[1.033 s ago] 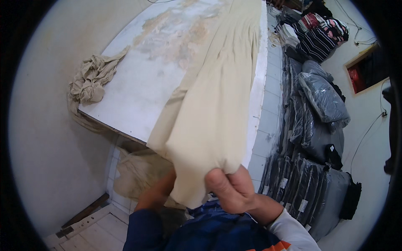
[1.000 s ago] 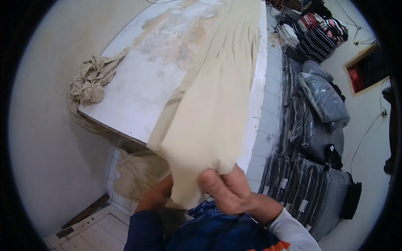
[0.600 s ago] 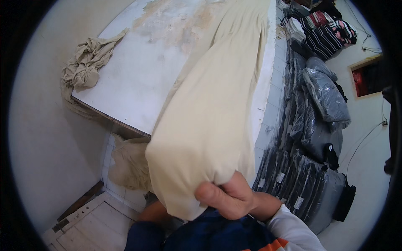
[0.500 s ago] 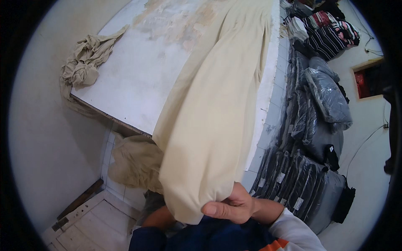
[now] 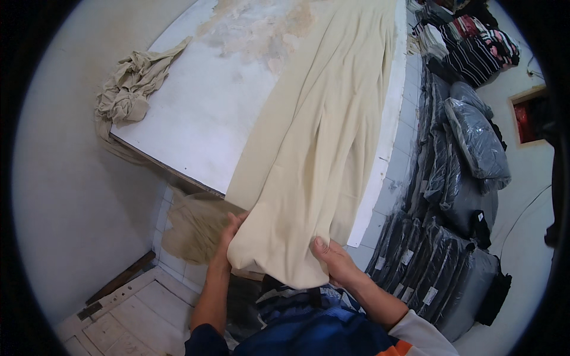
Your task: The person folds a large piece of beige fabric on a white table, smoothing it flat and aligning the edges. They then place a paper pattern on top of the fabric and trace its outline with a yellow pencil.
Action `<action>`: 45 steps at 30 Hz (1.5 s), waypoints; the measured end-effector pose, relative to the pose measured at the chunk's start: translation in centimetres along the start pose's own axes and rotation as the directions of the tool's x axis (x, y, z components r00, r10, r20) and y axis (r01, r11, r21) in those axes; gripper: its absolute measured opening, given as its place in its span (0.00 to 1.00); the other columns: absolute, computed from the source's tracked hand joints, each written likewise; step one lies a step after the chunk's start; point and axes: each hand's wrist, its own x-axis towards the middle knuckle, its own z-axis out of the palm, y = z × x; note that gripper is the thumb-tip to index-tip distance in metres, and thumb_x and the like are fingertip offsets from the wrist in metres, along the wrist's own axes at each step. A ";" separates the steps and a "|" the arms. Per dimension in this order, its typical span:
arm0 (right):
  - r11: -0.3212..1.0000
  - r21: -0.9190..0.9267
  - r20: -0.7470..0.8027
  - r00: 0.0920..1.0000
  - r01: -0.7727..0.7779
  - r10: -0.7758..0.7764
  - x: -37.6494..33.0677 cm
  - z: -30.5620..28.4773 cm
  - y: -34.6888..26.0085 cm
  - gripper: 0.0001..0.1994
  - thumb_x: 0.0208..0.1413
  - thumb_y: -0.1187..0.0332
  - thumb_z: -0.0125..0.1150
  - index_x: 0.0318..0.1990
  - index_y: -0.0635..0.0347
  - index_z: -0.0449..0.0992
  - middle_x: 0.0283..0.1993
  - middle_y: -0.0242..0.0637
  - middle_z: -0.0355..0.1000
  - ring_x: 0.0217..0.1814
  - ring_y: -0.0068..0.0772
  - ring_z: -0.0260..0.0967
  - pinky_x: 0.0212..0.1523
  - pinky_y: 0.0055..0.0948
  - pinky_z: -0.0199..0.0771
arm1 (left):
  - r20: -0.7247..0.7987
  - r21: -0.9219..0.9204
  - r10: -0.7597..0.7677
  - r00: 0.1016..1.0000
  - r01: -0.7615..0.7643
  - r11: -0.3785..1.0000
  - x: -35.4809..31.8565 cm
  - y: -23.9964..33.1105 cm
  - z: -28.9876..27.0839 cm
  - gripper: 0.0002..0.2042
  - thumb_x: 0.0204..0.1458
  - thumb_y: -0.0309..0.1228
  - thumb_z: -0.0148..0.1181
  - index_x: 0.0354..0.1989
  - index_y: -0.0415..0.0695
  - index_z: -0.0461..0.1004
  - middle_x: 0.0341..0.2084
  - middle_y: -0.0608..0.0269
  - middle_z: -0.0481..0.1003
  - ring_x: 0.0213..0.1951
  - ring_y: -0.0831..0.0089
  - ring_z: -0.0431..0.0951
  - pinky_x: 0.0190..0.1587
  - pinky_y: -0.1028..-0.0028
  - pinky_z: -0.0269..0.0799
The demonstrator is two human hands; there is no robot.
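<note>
A long beige cloth [image 5: 297, 196] runs lengthwise along the right part of a white-topped table [image 5: 196, 136], its near end hanging over the front edge toward me. My right hand [image 5: 339, 264] grips this end at its right side, thumb on top and fingers hidden beneath. At the left side, my left hand [image 5: 228, 234] holds the cloth's edge, its palm and most fingers tucked behind the fabric. Between my hands the end sags in a rounded fold. Lengthwise creases run through the cloth toward the far end.
A crumpled beige cloth [image 5: 127, 95] lies at the table's left corner. More beige fabric [image 5: 193, 228] hangs below the front edge. Along the right wall stand several plastic-wrapped dark bundles [image 5: 427, 261], with striped folded garments [image 5: 475, 59] farther back. A white panelled door [image 5: 142, 314] is at lower left.
My left hand has come out from beneath the cloth to its left edge. My right hand has shifted up and slightly right. The cloth's near end is wider and more creased.
</note>
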 end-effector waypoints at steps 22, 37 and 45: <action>0.780 0.615 -0.031 0.992 0.112 -0.119 0.1 -5.0 -0.3 0.33 0.68 0.58 0.61 0.71 0.71 0.58 0.67 0.51 0.69 0.62 0.48 0.75 0.64 0.46 0.76 | 0.215 0.605 0.371 0.904 -0.421 0.676 1.8 8.7 9.9 0.19 0.70 0.41 0.56 0.48 0.33 0.80 0.33 0.65 0.81 0.35 0.80 0.76 0.41 0.75 0.73; 0.978 -0.017 -0.064 0.976 0.207 -0.208 6.2 -0.8 5.4 0.19 0.72 0.59 0.57 0.58 0.67 0.77 0.55 0.32 0.78 0.55 0.24 0.71 0.59 0.28 0.69 | -0.316 -0.099 -0.152 0.936 0.127 0.987 5.2 9.0 -1.9 0.26 0.74 0.45 0.42 0.61 0.34 0.73 0.54 0.54 0.79 0.49 0.64 0.83 0.52 0.66 0.79; 0.676 -0.459 0.067 0.781 0.577 -0.621 2.3 3.7 -5.1 0.16 0.74 0.61 0.52 0.47 0.67 0.78 0.29 0.28 0.73 0.30 0.23 0.64 0.32 0.34 0.68 | 0.019 0.203 -0.206 0.978 0.197 0.959 7.1 10.4 0.2 0.18 0.68 0.34 0.54 0.56 0.32 0.75 0.45 0.55 0.82 0.41 0.74 0.84 0.41 0.73 0.82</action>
